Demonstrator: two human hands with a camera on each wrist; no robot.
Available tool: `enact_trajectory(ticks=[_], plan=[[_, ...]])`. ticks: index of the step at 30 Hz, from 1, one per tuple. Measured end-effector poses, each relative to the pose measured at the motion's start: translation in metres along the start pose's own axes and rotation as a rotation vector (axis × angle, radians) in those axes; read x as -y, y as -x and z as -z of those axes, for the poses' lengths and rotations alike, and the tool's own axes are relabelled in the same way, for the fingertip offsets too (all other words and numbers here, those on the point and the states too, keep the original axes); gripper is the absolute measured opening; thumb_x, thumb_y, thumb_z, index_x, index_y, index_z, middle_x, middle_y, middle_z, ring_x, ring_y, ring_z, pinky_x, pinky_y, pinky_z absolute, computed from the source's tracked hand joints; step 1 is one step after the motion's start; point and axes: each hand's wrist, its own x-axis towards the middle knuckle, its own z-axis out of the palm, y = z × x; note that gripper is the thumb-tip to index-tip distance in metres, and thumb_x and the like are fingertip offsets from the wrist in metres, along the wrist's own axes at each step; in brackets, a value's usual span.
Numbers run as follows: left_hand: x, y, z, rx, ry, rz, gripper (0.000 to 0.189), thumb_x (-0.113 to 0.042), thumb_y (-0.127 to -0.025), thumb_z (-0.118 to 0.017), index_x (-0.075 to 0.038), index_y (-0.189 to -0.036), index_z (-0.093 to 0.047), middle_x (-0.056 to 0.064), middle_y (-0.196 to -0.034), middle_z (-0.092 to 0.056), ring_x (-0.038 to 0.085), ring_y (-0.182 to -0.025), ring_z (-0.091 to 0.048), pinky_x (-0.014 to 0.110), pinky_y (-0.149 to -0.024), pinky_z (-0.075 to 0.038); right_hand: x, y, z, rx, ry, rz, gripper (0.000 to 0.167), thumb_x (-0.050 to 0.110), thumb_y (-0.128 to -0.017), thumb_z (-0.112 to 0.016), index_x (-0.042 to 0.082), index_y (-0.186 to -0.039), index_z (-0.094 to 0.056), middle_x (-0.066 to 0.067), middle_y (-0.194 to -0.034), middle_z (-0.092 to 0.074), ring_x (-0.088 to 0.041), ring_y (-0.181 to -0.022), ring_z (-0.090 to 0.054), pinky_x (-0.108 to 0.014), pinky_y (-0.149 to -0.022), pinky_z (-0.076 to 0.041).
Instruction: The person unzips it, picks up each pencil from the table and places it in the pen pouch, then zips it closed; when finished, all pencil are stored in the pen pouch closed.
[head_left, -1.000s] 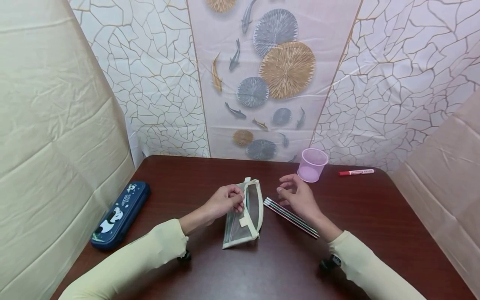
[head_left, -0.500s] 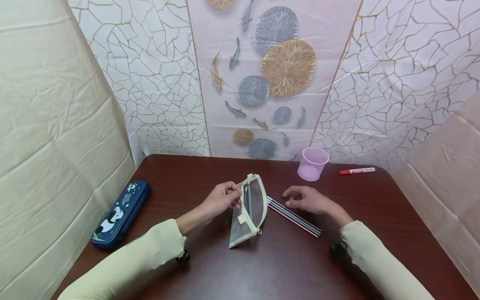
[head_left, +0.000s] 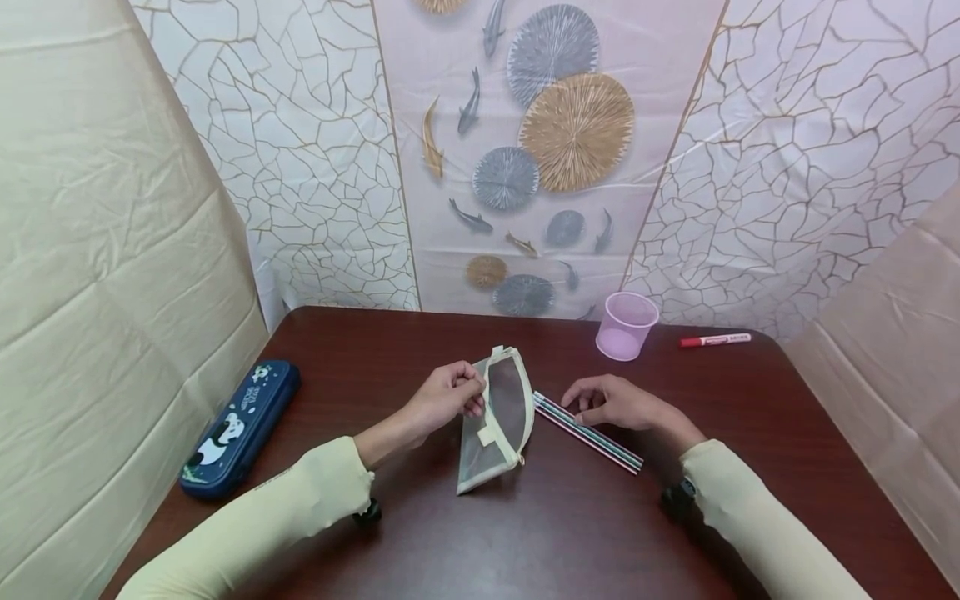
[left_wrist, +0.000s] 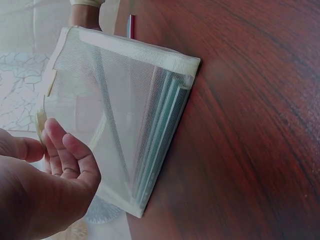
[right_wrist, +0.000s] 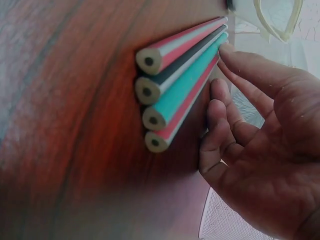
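A cream-edged mesh pencil pouch (head_left: 472, 454) stands tilted on the table, its zip mouth gaping to the right. My left hand (head_left: 452, 393) pinches the pouch's near rim between thumb and fingers. Through the mesh in the left wrist view, several pencils (left_wrist: 165, 115) lie along the bottom. Several striped pencils (head_left: 592, 437) lie side by side on the table, right of the pouch. Over their far part is my right hand (head_left: 618, 402), fingers loosely bent; in the right wrist view its thumb (right_wrist: 250, 62) reaches the outer pencil's edge. Whether it grips that pencil is not clear.
A dark blue pencil case (head_left: 240, 429) with a panda print lies at the table's left edge. At the back right stand a pink mesh cup (head_left: 626, 329) and, beyond it, a red-and-white marker (head_left: 715, 340). Patterned cloth (head_left: 330, 167) hangs behind the table.
The right hand drew back to the right, then came down to the pencils. The left hand shifted the pouch slightly right and spread its mouth wider. The loose pencils barely moved.
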Motion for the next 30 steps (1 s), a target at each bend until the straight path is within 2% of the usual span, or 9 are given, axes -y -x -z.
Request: enact_trajectory(ticks=[5, 10, 13, 20, 24, 30], plan=[[0.0, -0.001, 0.001, 0.0, -0.004, -0.008, 0.01, -0.008, -0.104, -0.055, 0.0, -0.105, -0.06, 0.002, -0.081, -0.067, 0.011, -0.071, -0.066, 0.027, -0.072, -0.058, 0.0, -0.001, 0.001, 0.003, -0.01, -0.003, 0.025, 0.01, -0.091, -0.081, 0.01, -0.115, -0.076, -0.011, -0.089, -0.068, -0.02, -0.081, -0.06, -0.023, -0.07, -0.048], [-0.001, -0.002, 0.001, -0.002, -0.008, -0.003, 0.01, -0.009, -0.104, -0.055, -0.001, -0.105, -0.061, 0.002, -0.081, -0.068, 0.011, -0.073, -0.067, 0.03, -0.075, -0.06, -0.001, -0.003, 0.002, 0.0, 0.014, 0.009, 0.023, 0.009, -0.092, -0.08, 0.011, -0.114, -0.076, -0.009, -0.087, -0.068, -0.019, -0.08, -0.06, -0.024, -0.071, -0.048], [-0.001, -0.001, 0.001, 0.003, -0.01, -0.005, 0.011, -0.009, -0.105, -0.055, 0.0, -0.106, -0.06, 0.002, -0.081, -0.068, 0.011, -0.073, -0.067, 0.032, -0.076, -0.06, 0.003, -0.004, 0.0, -0.016, 0.077, 0.008, 0.023, 0.004, -0.091, -0.078, 0.012, -0.113, -0.075, -0.006, -0.086, -0.068, -0.018, -0.078, -0.06, -0.024, -0.07, -0.049], [-0.001, 0.0, 0.001, 0.006, -0.004, -0.006, 0.01, -0.008, -0.105, -0.055, 0.001, -0.106, -0.06, 0.001, -0.081, -0.068, 0.01, -0.072, -0.067, 0.031, -0.076, -0.06, 0.022, -0.006, -0.003, -0.047, 0.302, -0.035, 0.027, 0.0, -0.087, -0.075, 0.014, -0.109, -0.071, 0.0, -0.083, -0.069, -0.012, -0.077, -0.06, -0.03, -0.071, -0.051], [0.0, -0.001, 0.001, 0.016, -0.009, -0.013, 0.009, -0.007, -0.106, -0.056, 0.001, -0.108, -0.06, 0.0, -0.082, -0.069, 0.01, -0.072, -0.067, 0.032, -0.077, -0.06, 0.027, -0.01, -0.005, -0.048, 0.35, -0.074, 0.026, 0.002, -0.086, -0.078, 0.015, -0.107, -0.07, 0.001, -0.083, -0.071, -0.012, -0.076, -0.062, -0.033, -0.071, -0.053], [0.0, 0.001, 0.002, 0.013, -0.02, -0.019, 0.007, -0.005, -0.107, -0.055, 0.001, -0.107, -0.059, 0.001, -0.082, -0.067, 0.01, -0.072, -0.066, 0.026, -0.072, -0.058, 0.028, -0.014, -0.004, -0.04, 0.374, -0.1, 0.029, 0.001, -0.085, -0.078, 0.015, -0.108, -0.069, 0.001, -0.084, -0.072, -0.013, -0.075, -0.063, -0.033, -0.07, -0.054]])
